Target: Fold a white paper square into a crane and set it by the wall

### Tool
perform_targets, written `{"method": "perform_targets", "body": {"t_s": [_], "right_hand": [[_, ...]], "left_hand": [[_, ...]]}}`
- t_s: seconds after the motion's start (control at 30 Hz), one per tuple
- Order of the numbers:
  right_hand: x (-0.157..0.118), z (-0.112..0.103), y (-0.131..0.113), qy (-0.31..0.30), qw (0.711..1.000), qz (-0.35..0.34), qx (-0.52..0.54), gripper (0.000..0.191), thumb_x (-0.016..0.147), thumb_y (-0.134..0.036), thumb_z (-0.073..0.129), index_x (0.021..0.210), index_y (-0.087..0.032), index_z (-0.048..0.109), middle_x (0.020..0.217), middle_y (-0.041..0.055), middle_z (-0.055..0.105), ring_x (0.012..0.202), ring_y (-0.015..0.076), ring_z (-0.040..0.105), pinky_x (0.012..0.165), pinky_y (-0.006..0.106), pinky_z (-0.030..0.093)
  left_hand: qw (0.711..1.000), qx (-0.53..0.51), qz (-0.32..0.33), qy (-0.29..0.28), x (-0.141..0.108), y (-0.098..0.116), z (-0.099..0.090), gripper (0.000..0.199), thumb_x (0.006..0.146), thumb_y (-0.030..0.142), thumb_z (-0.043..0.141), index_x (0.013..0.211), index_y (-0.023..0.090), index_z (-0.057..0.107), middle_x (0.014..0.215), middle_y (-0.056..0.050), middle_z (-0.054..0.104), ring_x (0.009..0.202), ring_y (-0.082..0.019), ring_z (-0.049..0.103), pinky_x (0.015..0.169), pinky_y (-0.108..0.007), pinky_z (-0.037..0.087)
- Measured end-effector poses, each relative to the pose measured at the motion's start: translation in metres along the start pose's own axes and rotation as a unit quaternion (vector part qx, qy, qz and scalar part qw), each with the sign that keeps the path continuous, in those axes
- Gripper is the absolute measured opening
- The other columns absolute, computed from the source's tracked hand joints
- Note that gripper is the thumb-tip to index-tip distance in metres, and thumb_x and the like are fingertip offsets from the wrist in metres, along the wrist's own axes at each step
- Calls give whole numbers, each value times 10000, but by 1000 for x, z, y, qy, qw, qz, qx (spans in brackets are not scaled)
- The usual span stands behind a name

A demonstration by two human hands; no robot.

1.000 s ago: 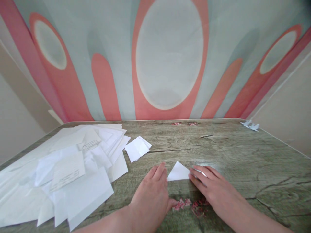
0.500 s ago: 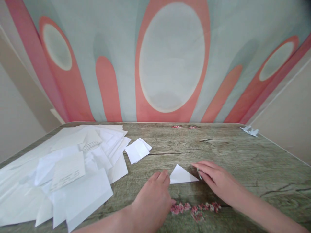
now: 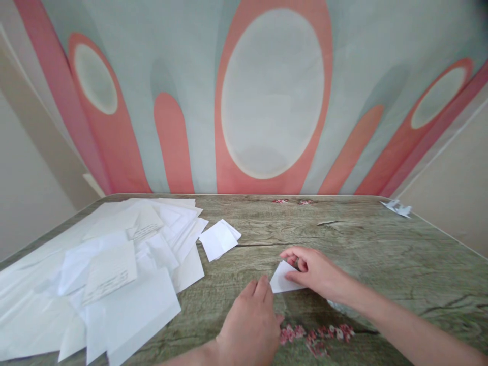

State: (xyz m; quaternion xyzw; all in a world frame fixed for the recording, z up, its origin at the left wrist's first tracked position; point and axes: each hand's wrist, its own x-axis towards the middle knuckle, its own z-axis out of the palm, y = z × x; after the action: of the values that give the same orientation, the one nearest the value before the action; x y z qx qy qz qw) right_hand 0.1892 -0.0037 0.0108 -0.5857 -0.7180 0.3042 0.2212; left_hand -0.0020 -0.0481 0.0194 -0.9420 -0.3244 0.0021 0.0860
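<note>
A small white sheet of paper [image 3: 280, 280], folded into a triangle, lies on the wooden-look table in front of me. My left hand [image 3: 251, 315] rests flat at its left corner, fingertips touching the edge and thumb apart. Over the paper's right part, my right hand [image 3: 305, 267] has its thumb on the sheet and its fingers curled around the upper edge; that side of the triangle is hidden. Beneath my right wrist shows a pale, shiny thing [image 3: 337, 306] that I cannot make out.
Several white sheets [image 3: 141, 305] lie in a loose, overlapping heap on the left, some with printed lines. Beyond my left hand sits a little stack of square papers [image 3: 219, 241]. Folded white paper shapes [image 3: 396, 208] stand at the far right corner. A patterned wall [image 3: 270, 101] borders the table's back.
My right hand has moved left from beside the triangle's right tip onto the paper. My left hand stays at the left corner. The view has shifted slightly.
</note>
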Motion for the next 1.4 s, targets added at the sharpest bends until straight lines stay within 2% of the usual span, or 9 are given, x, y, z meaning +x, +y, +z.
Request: {"method": "perform_targets", "body": {"t_s": [0.13, 0.23, 0.33, 0.43, 0.6, 0.8, 0.93, 1.1, 1.4], "right_hand": [[-11, -11, -10, 3, 998, -67, -11, 133, 791, -196, 556, 878, -210, 656, 757, -1, 599, 592, 112, 518, 553, 231, 390], [-23, -19, -15, 23, 990, -136, -16, 160, 845, -181, 498, 821, -222, 651, 826, 12, 605, 746, 136, 566, 667, 247, 430], [-33, -19, -13, 30, 986, -162, -19, 161, 860, -151, 477, 866, -223, 621, 969, 24, 608, 882, 142, 576, 791, 261, 440], [-38, -14, -7, 27, 984, -175, -30, 157, 871, -146, 463, 892, -222, 598, 1095, 35, 590, 992, 145, 561, 872, 268, 428], [-40, -8, 5, 30, 980, -190, -45, 199, 859, -104, 452, 957, -229, 572, 1118, 32, 594, 1039, 144, 550, 906, 281, 423], [-40, -8, 14, 33, 983, -177, -24, 207, 820, -85, 477, 941, -225, 569, 1103, 32, 600, 1030, 147, 557, 907, 291, 428], [-40, -8, 15, 31, 983, -177, -22, 180, 816, -96, 484, 917, -218, 569, 1093, 36, 607, 1022, 149, 559, 909, 296, 426], [-39, -8, 14, 26, 976, -210, -48, 232, 786, -61, 473, 930, -208, 581, 1077, 48, 614, 1013, 165, 550, 884, 322, 437], [-43, -8, 3, 38, 950, -246, -187, 216, 804, -139, 530, 985, -215, 621, 1033, 47, 647, 953, 228, 512, 821, 410, 421]], "left_hand": [[990, -113, -86, -7, 2, -15, -10, 193, 835, 305, 537, 886, 143, 627, 950, -94, 632, 921, -260, 576, 770, -423, 492], [974, -184, -123, 42, 5, -27, -7, 356, 745, 307, 647, 1035, 140, 526, 1255, -130, 468, 1040, -260, 529, 843, -411, 481], [965, -235, -79, 89, 7, -32, 1, 576, 715, 194, 664, 1221, 210, 390, 1426, -112, 217, 1151, -230, 452, 917, -373, 451], [965, -243, -25, 98, 8, -34, 6, 702, 727, 113, 624, 1304, 335, 292, 1455, -58, 109, 1192, -218, 410, 962, -381, 414], [967, -246, -6, 63, 8, -35, 5, 577, 745, 298, 644, 1260, 273, 386, 1433, -91, 181, 1255, -280, 320, 1007, -446, 349], [965, -254, -10, 68, 9, -38, 4, 676, 670, 543, 651, 1219, 205, 445, 1419, -119, 250, 1281, -305, 262, 1031, -468, 292], [962, -266, 7, 65, 10, -38, 4, 593, 692, 561, 619, 1145, 193, 515, 1382, -97, 350, 1274, -291, 283, 1049, -448, 268], [955, -290, 24, 47, 9, -38, 10, 596, 743, 529, 587, 1220, 189, 480, 1336, -78, 441, 1218, -259, 388, 1045, -417, 289], [957, -288, 12, 44, 8, -36, 11, 569, 738, 490, 614, 1196, 167, 513, 1284, -89, 504, 1181, -254, 443, 1025, -400, 331]]}}
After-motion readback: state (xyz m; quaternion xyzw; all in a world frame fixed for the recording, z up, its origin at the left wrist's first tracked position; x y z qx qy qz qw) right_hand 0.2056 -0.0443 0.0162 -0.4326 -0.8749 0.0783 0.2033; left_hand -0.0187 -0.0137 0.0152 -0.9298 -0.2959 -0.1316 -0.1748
